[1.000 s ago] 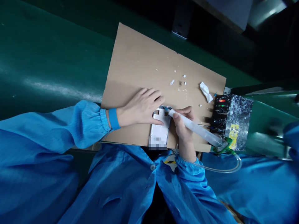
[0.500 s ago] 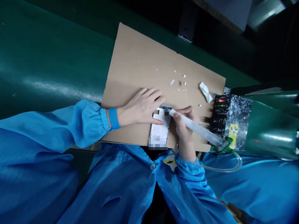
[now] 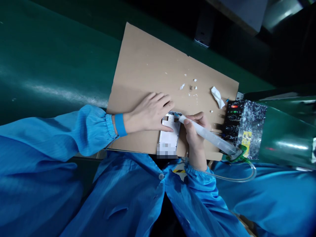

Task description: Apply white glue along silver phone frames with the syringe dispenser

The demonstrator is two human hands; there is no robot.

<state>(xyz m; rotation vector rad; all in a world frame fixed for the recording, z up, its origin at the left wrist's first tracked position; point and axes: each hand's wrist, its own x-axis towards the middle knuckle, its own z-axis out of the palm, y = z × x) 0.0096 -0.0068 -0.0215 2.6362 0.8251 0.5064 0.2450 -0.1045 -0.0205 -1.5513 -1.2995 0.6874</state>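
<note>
A pale phone frame [image 3: 169, 137] lies on a brown cardboard sheet [image 3: 140, 65] close to its near edge. My left hand [image 3: 151, 113] grips its upper left side, thumb across the face and fingers at the far edge. Wrapped in the fingers of my right hand [image 3: 196, 131] is a translucent dispensing syringe [image 3: 209, 136], slanting down to the left. Its blue tip meets the top part of the frame; whether it touches is too small to tell. A green cap with a clear hose [image 3: 247, 179] closes the syringe's rear end.
To the right stands a black control box [image 3: 244, 128] with lit displays. Crumpled white tissue [image 3: 217, 97] and several white bits lie on the cardboard. Beyond it, a dark phone [image 3: 203, 31] rests on the green surface [image 3: 49, 65].
The dark phone beyond the cardboard has shifted slightly to the right. Both my hands, the syringe and the phone frame look practically still.
</note>
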